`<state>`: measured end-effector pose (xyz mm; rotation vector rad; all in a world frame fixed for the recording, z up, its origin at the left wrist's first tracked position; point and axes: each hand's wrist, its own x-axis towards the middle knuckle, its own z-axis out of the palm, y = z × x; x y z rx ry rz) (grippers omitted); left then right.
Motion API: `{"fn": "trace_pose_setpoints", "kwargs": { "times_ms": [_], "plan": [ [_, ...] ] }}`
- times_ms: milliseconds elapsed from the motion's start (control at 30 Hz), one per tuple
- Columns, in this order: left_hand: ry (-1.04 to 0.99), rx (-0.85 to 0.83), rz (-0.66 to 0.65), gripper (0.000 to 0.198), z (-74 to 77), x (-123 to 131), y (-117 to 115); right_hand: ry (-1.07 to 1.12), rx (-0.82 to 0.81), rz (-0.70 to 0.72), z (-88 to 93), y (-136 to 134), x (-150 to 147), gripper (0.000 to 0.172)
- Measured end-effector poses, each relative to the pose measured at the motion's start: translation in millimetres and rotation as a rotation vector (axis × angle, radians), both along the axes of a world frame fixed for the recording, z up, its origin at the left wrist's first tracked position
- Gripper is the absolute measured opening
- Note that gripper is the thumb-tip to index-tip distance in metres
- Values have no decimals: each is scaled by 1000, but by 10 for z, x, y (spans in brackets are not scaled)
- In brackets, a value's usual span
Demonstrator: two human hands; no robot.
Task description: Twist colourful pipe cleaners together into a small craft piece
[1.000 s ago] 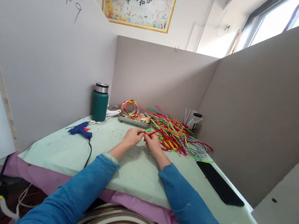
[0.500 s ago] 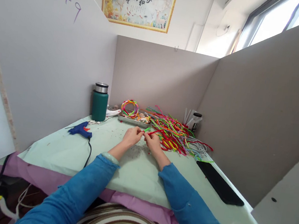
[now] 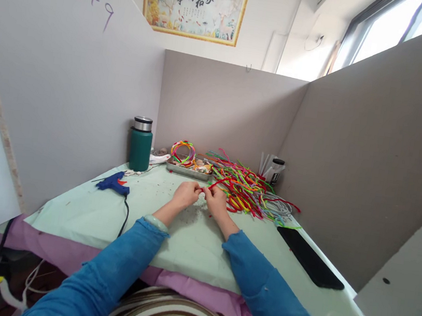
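Observation:
My left hand (image 3: 186,194) and my right hand (image 3: 215,200) meet over the middle of the pale green table cover (image 3: 82,208), fingers curled. Both pinch a red pipe cleaner (image 3: 220,183) that arcs up and right from my fingertips toward the pile of coloured pipe cleaners (image 3: 248,188). The part between my fingers is mostly hidden. Both sleeves are blue, and a pale bangle sits on my left wrist.
A blue glue gun (image 3: 114,182) with a black cord lies at the left. A green flask (image 3: 140,144) stands at the back left, beside a metal tray (image 3: 189,170) with coloured rings (image 3: 183,151). A black phone (image 3: 310,258) lies at the right. Grey partitions close three sides.
The small green piece seen above my fingers earlier is out of sight now. My hands have closed together slightly; the red pipe cleaner now arcs up from them.

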<state>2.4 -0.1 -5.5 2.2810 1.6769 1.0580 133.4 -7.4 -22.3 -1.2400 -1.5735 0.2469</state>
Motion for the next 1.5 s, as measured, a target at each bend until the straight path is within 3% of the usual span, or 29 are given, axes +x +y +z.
{"fn": "trace_pose_setpoints", "kwargs": {
  "times_ms": [467,767,1500],
  "plan": [
    [-76,-70,39,26,47,-23,-26,-16,33,82,-24,10,10,27],
    [-3,-32,10,27,30,-14,-8,-29,48,50,-47,32,17,27],
    [17,-54,85,28,45,-15,-24,-139,51,64,-64,36,11,27]
  ]
}}
